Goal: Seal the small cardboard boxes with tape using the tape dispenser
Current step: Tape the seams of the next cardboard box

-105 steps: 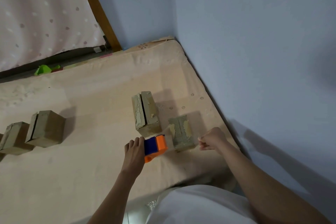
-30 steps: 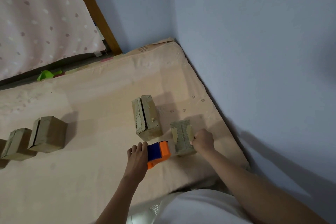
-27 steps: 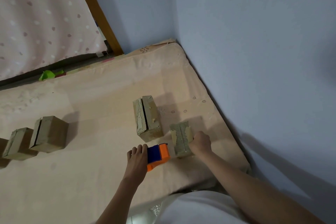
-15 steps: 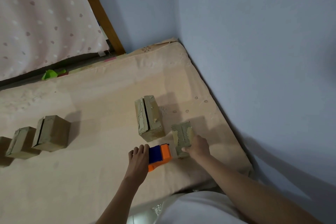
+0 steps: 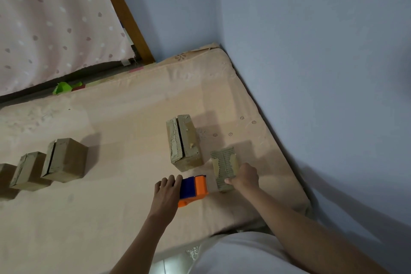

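Taping the near small box on the mattress [image 5: 124,118]
L hand [image 5: 165,196] grips tape dispenser [image 5: 193,189]; R hand [image 5: 244,177] grips small cardboard box [image 5: 223,162]. Risk: box shifts on soft bedding, tape wrinkles.

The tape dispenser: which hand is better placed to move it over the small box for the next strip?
Probably the left hand. It already rests on the orange and blue tape dispenser, right beside the small cardboard box. The right hand is busy holding that box on the mattress.

On the mattress [image 5: 124,218], the tape dispenser [image 5: 194,189] sits between two boxes, with three more boxes far left.
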The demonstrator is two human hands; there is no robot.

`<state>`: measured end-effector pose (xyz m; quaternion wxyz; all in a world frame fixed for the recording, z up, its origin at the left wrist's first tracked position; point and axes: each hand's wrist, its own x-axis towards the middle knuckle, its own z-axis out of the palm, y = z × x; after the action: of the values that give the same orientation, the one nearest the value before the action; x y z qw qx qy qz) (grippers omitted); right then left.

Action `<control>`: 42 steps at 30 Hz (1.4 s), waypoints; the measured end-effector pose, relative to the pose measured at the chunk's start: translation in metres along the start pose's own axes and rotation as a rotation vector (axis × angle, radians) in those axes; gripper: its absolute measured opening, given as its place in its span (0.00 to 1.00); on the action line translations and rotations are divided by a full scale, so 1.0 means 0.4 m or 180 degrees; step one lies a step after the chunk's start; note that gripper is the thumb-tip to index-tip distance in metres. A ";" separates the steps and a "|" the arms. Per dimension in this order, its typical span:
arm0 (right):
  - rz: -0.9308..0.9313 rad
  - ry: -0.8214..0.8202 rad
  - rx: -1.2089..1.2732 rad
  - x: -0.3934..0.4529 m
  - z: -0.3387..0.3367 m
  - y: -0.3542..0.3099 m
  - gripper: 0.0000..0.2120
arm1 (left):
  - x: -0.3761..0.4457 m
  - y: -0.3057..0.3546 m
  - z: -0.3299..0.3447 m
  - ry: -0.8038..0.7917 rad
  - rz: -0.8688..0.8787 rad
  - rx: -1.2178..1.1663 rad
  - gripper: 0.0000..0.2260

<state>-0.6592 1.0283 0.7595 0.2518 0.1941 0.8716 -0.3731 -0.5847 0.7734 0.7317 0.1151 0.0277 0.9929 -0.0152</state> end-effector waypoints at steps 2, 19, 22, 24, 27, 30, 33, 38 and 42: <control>0.0017 0.0002 0.0015 0.001 -0.002 0.000 0.24 | 0.001 0.003 -0.011 0.0000 0.0023 0.0028 0.32; 0.0041 -0.0064 0.0010 0.002 -0.002 0.006 0.26 | 0.000 0.008 -0.046 -0.0574 -0.0360 -0.0485 0.24; 0.0042 -0.0072 -0.0002 0.006 -0.001 0.007 0.27 | -0.004 0.005 -0.043 -0.0463 -0.0272 -0.0178 0.26; 0.0045 -0.0058 -0.0027 0.007 -0.001 0.008 0.27 | -0.008 0.001 -0.039 -0.0399 -0.0191 0.0225 0.32; 0.0026 -0.0054 -0.0065 0.008 0.000 0.006 0.27 | -0.008 0.007 -0.052 -0.0269 -0.0015 0.0546 0.34; 0.0012 -0.0054 -0.0101 0.007 0.001 0.004 0.26 | 0.011 0.030 -0.079 -0.0339 0.0006 0.0833 0.30; 0.0005 -0.0052 -0.0092 0.006 0.001 0.005 0.26 | 0.033 0.055 -0.105 -0.0463 0.0052 0.1093 0.31; -0.0076 -0.0123 -0.0016 0.000 -0.001 0.005 0.22 | 0.073 0.100 -0.133 -0.0652 0.0002 0.1375 0.28; -0.0228 -0.0162 -0.0001 -0.002 0.001 0.012 0.19 | 0.096 0.133 -0.130 -0.0835 -0.0056 0.1482 0.27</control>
<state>-0.6559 1.0309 0.7572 0.2605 0.1532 0.8713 -0.3866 -0.6309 0.8306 0.7724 0.2332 0.0425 0.9394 -0.2477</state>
